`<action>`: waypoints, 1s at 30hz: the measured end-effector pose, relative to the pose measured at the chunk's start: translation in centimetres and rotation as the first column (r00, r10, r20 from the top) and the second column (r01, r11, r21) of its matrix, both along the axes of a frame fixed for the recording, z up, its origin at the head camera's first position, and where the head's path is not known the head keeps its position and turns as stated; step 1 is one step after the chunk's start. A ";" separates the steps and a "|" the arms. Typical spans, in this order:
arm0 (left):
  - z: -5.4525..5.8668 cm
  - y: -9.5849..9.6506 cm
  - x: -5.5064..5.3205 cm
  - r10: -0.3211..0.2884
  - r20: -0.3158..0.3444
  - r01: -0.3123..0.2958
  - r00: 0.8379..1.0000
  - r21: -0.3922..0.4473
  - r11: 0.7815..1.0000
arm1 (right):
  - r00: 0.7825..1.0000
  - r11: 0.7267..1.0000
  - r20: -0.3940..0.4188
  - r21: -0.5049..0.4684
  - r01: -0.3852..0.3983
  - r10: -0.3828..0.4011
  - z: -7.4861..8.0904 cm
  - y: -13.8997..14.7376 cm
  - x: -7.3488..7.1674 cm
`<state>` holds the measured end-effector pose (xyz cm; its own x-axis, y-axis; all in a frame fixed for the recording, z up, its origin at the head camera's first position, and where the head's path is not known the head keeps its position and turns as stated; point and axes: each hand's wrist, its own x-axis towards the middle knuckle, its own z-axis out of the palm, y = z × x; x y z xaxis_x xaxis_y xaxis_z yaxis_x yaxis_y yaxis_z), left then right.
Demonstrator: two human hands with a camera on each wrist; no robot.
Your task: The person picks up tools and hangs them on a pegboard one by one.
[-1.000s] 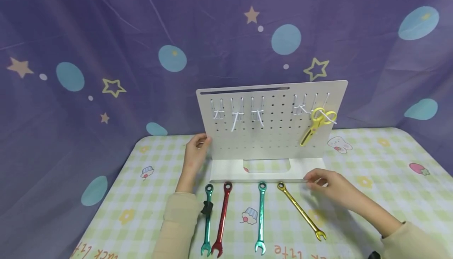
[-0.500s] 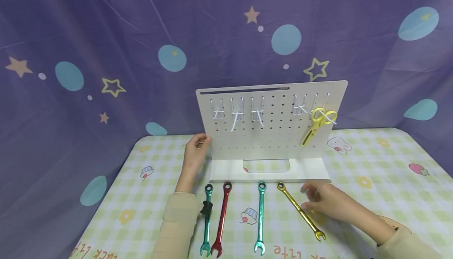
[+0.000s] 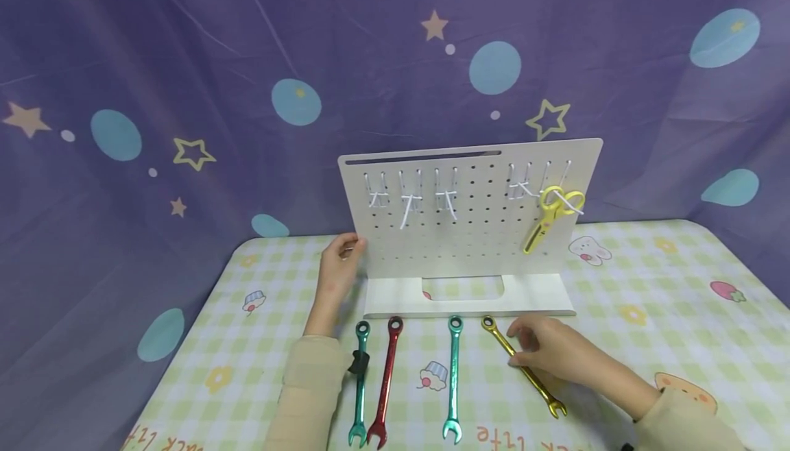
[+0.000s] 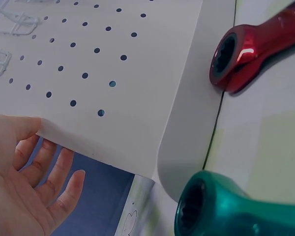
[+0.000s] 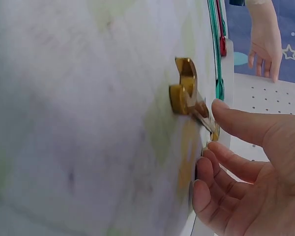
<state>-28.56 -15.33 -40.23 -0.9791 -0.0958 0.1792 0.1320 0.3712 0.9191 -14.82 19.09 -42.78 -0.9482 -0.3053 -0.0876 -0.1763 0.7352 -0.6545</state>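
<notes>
Glossy, smooth metal on the gold wrench [image 3: 535,383] — the pegboard [image 3: 444,242] matt, the backdrop [image 3: 382,94] creased cloth.

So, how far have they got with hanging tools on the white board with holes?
Looks done: yellow scissors hang from a white wire hook on the white board. Being worked on: the right hand reaches over the shiny gold metal wrench on the checked cloth. Probably left: that one, plus the shiny red wrench, dark green wrench and teal wrench; four other wire hooks hold nothing.
</notes>
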 end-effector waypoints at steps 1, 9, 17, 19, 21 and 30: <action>0.0 0.0 0.0 0.000 0.000 0.000 1.000 -0.001 1.000 | 1.000 1.000 0.001 0.000 -0.001 0.001 0.0 -0.1 0.0; 0.0 0.1 -0.1 -0.005 -0.011 0.005 1.000 -0.003 1.000 | 1.000 0.999 -0.005 0.034 0.011 -0.010 -0.1 -0.8 0.1; -0.1 0.0 -0.1 -0.007 -0.013 0.007 1.000 0.004 1.000 | 0.998 0.993 0.002 0.103 0.055 -0.056 0.0 -1.3 0.1; -0.1 0.0 -0.1 -0.006 -0.011 0.006 1.000 0.006 1.000 | 0.998 0.992 0.005 0.112 0.065 -0.066 0.0 -1.4 0.1; -0.1 0.0 -0.1 -0.007 -0.010 0.007 1.000 0.006 1.000 | 0.997 0.991 0.005 0.117 0.071 -0.072 0.0 -1.5 0.2; 0.0 0.0 -0.1 0.002 0.000 -0.002 1.000 0.009 1.000 | 0.996 0.990 -0.005 0.109 0.089 -0.089 -0.1 -1.6 0.2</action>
